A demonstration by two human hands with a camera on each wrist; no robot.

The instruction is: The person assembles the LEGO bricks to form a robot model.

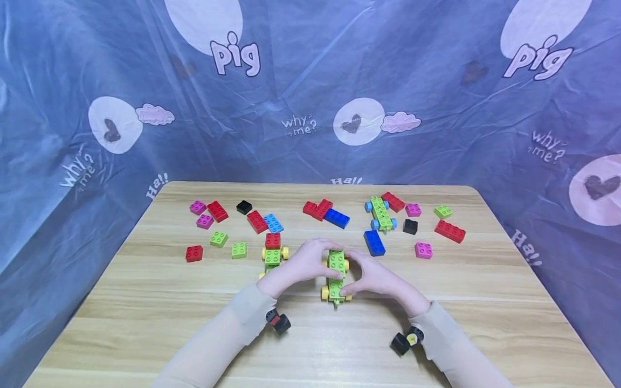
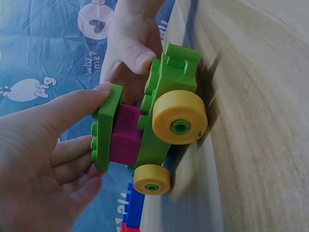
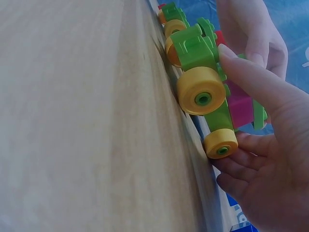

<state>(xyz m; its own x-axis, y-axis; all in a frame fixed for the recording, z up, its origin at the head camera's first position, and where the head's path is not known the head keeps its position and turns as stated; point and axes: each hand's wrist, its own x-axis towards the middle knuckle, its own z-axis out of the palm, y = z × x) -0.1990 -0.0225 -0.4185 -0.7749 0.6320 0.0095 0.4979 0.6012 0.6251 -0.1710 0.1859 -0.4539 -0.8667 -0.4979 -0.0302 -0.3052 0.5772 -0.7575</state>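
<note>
Between both hands a green toy car (image 1: 336,295) with yellow wheels (image 2: 179,117) stands on the table. A magenta brick (image 2: 126,135) sits on its studs, topped by a flat green brick (image 2: 107,128). My left hand (image 1: 312,260) pinches this top brick, thumb at one end and fingertips at the other. My right hand (image 1: 374,274) holds the car base lengthwise, its thumb (image 3: 228,51) on the hitch end and its fingers curled round the far end. Beside my left wrist stands another green car (image 1: 273,257) with yellow wheels and a red brick on top.
Farther back on the right is a green car (image 1: 381,214) with blue wheels, near a blue brick (image 1: 374,243). Loose red, pink, green, black and blue bricks lie across the back half of the wooden table (image 1: 160,323). A printed blue cloth (image 1: 310,70) hangs behind.
</note>
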